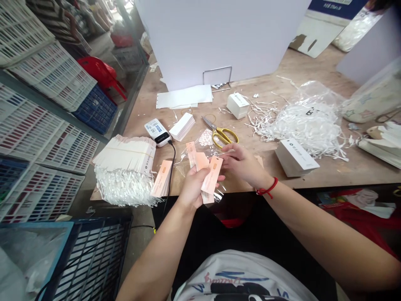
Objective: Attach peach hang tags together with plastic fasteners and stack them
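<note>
- The left hand (193, 188) is closed around some peach paper tags (212, 177), and they stand up out of its grip.
- The right hand (241, 165), with a red string bracelet (267, 187) on its wrist, is at 2 o'clock from the left hand. Its fingers (228, 148) lie close together and reach toward the top of the tags – I cannot tell if they pinch or only touch.
- A clear plastic bag (184, 167) spreads behind the tags and under the hands.
- At 12 o'clock from the hands lie yellow-handled scissors (223, 136), with the blades pointing to the left.
- At 10 o'clock are a white power bank (157, 132) with a black cable (171, 177), and a small stack of white cards (182, 126).
- At 9 o'clock is a stack of peach tags (162, 179), just beside a large bundle of white cards (125, 154) tied with a thin band. White shredded paper (123, 188) hangs from this bundle.
- At 3 o'clock stands a stack of white cards with dark print (296, 157), and behind it is a big heap of white shredded paper (300, 125).
- At 1 o'clock is a small white box (238, 105), on the wooden workbench (313, 177).
- Far at 9 o'clock, off the bench, white and blue plastic crates (46, 79) are stacked, near a red plastic stool (100, 73).
</note>
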Available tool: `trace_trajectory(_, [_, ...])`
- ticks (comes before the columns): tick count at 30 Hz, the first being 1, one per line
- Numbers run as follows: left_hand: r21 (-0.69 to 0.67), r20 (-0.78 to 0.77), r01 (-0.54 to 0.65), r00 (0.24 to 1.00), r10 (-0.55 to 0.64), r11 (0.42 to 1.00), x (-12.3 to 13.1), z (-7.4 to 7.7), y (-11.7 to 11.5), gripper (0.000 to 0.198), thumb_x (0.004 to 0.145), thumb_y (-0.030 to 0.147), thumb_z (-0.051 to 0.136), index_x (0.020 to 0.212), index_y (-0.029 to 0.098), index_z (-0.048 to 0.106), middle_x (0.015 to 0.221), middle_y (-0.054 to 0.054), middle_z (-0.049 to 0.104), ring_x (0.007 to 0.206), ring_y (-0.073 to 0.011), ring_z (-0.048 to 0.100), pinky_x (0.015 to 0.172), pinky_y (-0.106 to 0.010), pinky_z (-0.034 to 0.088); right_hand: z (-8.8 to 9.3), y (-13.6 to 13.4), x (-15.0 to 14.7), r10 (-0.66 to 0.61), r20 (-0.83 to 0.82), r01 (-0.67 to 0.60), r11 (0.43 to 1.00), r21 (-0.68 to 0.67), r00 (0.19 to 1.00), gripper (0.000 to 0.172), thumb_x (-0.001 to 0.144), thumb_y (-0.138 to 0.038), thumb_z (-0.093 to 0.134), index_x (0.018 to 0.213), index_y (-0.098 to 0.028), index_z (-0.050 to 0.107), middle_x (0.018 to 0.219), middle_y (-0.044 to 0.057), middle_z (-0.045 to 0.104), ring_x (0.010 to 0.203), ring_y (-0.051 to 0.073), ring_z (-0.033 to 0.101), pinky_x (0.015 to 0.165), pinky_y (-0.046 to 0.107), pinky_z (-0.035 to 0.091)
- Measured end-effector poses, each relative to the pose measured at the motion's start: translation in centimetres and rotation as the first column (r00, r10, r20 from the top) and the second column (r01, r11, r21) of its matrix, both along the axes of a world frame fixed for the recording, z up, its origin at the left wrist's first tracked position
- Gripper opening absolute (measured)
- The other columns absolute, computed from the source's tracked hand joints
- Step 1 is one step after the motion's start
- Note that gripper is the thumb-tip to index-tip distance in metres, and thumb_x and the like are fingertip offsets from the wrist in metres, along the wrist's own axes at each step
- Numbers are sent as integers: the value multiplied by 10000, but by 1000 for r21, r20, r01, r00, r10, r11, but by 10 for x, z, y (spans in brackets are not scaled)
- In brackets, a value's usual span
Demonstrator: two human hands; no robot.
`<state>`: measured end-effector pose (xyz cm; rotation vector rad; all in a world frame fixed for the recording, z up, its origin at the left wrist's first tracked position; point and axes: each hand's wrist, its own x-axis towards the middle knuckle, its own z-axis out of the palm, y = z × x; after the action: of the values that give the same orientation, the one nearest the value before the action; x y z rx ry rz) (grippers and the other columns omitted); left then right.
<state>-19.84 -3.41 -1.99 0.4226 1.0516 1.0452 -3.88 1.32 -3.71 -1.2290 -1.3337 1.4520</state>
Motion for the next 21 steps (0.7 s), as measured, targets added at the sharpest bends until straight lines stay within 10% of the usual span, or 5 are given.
trace_trajectory(4, [-19, 63, 2, 998, 0, 1000, -2, -4, 0, 419, 836, 129, 657, 1252, 109, 613, 1010, -148, 760, 659, -202, 741, 454, -215, 525, 2, 2, 1, -33, -330, -50, 970, -239, 943, 322, 746, -252, 768, 991, -249, 559, 924, 15, 746, 900, 200, 740, 881, 391, 591])
trace_trajectory(11, [-17, 68, -18, 997, 19, 1000, -3, -5, 1, 412, 866, 125, 624, 1275, 104, 586, 945, -135, 766, 670, -208, 746, 451, -210, 529, -3, 3, 2, -55, -383, -85, 937, -339, 922, 385, 638, -229, 866, 944, -206, 633, 838, 20, 750, 788, 171, 726, 837, 351, 600])
trace_trajectory(21, [-84, 164, -31, 986, 44, 996, 1, -4, -6, 431, 845, 200, 710, 1261, 159, 606, 1154, -131, 735, 770, -206, 757, 524, -227, 578, 46, 23, 48, -54, -177, 24, 986, -164, 983, 321, 626, -281, 900, 887, -170, 750, 836, 48, 750, 740, 157, 690, 751, 325, 599])
